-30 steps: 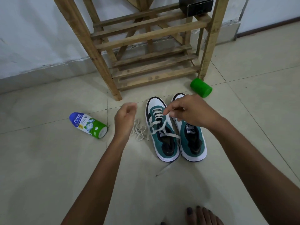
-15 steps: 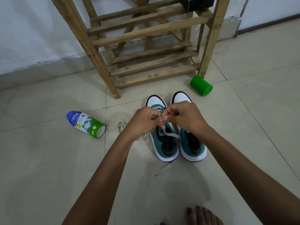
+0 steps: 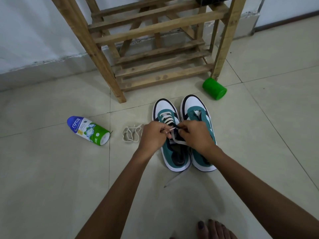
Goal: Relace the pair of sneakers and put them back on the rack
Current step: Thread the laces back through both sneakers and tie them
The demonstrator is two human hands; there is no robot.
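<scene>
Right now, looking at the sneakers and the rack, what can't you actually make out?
- Left sneaker: middle eyelets, behind left hand and right hand, head view.
- Right sneaker: tongue and opening, under the right hand.
- Rack: top cut by frame edge.
- Bottle: small print unreadable.

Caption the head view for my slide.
Both hands, left and right, thread a white lace through the left sneaker; a loose lace lies beside it.

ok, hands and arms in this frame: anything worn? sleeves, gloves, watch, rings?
Nothing worn. The left hand and right hand are bare, with no gloves, and no rings show. Both forearms are bare up to the frame edge: no sleeves, watch or bands in view.
</scene>
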